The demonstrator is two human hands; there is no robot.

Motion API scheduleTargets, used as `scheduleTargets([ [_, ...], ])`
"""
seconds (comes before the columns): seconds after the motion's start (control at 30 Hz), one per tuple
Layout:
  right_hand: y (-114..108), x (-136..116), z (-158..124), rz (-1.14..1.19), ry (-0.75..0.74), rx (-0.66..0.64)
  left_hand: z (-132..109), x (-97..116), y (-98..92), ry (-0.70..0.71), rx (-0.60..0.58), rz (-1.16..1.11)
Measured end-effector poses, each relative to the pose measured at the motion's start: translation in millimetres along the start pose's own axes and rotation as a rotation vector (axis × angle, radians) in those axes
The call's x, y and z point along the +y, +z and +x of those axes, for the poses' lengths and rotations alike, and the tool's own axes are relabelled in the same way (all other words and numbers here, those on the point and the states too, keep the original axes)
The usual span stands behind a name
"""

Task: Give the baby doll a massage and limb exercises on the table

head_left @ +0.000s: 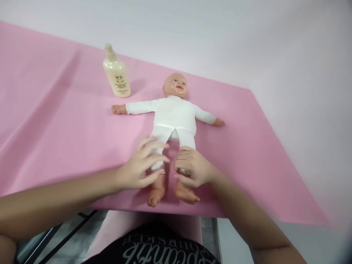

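Observation:
On its back on the pink cloth lies a baby doll [174,112], arms spread, with a white body and sleeves and bare hands and feet. My left hand [143,163] is over the doll's leg at the left, fingers apart and slightly blurred; I cannot tell whether it touches. My right hand [194,167] has its fingers curled round the doll's other leg near the shin. Below the hands, the doll's two feet show near the front edge of the cloth.
A cream-coloured pump bottle [117,75] with a printed label stands behind the doll's outstretched arm at the left. The pink cloth [68,146] has a long crease at the left. A pale wall [192,33] rises behind the table.

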State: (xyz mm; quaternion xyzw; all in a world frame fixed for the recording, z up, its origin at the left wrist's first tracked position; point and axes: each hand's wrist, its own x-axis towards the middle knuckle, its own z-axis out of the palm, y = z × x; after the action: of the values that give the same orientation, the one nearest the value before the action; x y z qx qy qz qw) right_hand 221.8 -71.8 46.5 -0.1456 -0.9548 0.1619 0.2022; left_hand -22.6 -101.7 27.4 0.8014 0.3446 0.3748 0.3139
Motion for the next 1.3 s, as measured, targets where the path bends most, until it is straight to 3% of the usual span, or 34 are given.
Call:
scheduleTargets([
  [0.13, -2, -5, 1, 0.042, 0.020, 0.158, -1, 4, -1.6, 0.150, -0.302, 0.033],
  [0.23, 5, -10, 3, 0.016, 0.064, 0.271, 0, 6, 1.2, 0.246, -0.425, 0.055],
  [0.47, 18, -26, 8, 0.196, 0.087, 0.639, -1, 4, 8.6, 0.386, -0.501, 0.093],
  [0.57, 17, -29, 5, 0.156, 0.006, 0.753, -1, 4, 8.3, 0.387, -0.494, 0.069],
  [0.7, 12, -29, -2, -0.018, -0.125, 0.585, 0, 3, 6.3, 0.356, -0.491, 0.057],
  [0.9, 6, -27, -4, -0.202, -0.197, 0.390, -4, -1, 4.8, 0.370, -0.365, 0.110],
  [1.1, 15, -25, -2, -0.305, -0.210, 0.463, 0, 2, 6.9, 0.547, -0.256, 0.110],
  [1.3, 20, -27, -3, -0.207, -0.171, 0.471, 5, 7, 8.8, 0.654, -0.191, 0.163],
])
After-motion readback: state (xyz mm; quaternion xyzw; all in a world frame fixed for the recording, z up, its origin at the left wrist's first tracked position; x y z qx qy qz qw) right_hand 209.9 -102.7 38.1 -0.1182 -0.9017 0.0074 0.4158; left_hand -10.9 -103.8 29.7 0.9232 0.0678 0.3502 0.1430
